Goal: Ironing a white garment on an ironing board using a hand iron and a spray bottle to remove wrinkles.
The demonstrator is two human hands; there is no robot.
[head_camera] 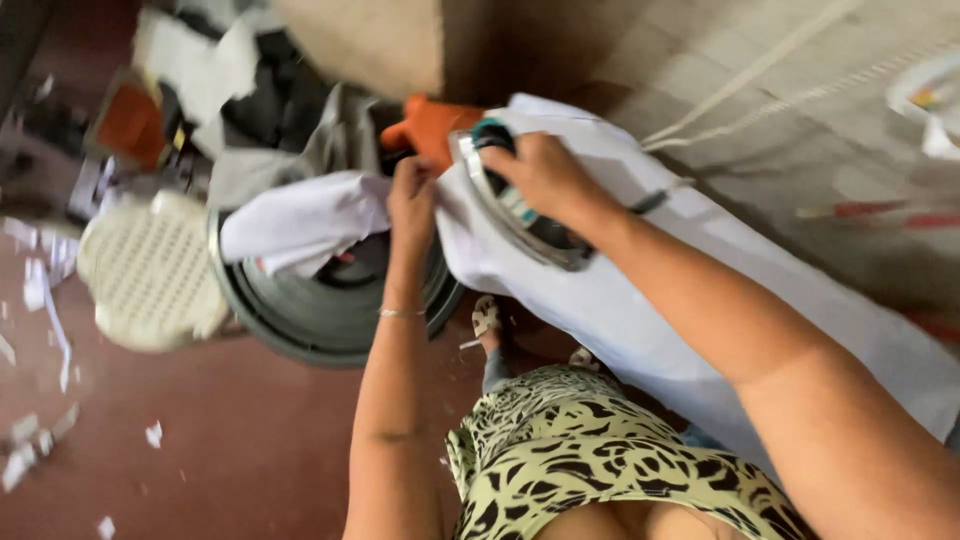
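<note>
My right hand grips the handle of a clothes iron with a teal and black body, its soleplate resting on the white cloth-covered ironing board. My left hand pinches the edge of a white garment that hangs off the board's end over a grey round tub. A thin bracelet sits on my left wrist. My patterned green and black top shows at the bottom.
A cream perforated plastic stool stands left of the tub. Piled clothes and an orange item lie behind. Paper scraps litter the red floor. Pale cords run across the floor at the right.
</note>
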